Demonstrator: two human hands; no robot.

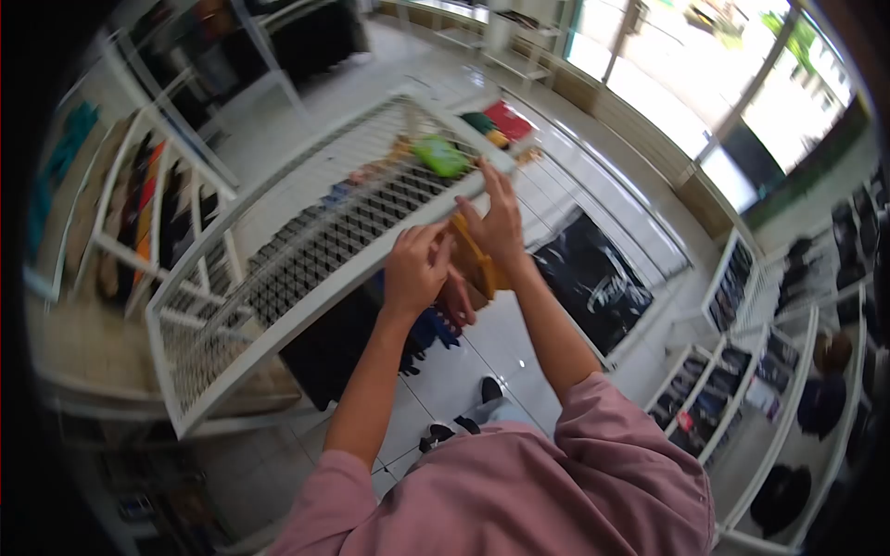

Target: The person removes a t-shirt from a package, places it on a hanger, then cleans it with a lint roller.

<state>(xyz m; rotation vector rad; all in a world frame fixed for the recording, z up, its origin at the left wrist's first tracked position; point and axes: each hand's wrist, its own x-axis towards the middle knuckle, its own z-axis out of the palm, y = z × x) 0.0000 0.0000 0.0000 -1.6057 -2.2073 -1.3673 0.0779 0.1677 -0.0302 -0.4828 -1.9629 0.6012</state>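
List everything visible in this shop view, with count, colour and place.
Mesh display panel: one, white frame, tilted across the centre.
Orange-tan item: one, held at the panel's edge.
Green item: one, on the panel's far end.
Red and green folded items: a few, beyond the panel.
Dark printed garment: one, black, lower right of the hands.
Clothing racks: several, white, left and right sides.
Floor: white tiles, below.
Pink sleeves: two, bottom.
Left hand: gripping the orange-tan item.
Right hand: fingers extended against the panel's edge.
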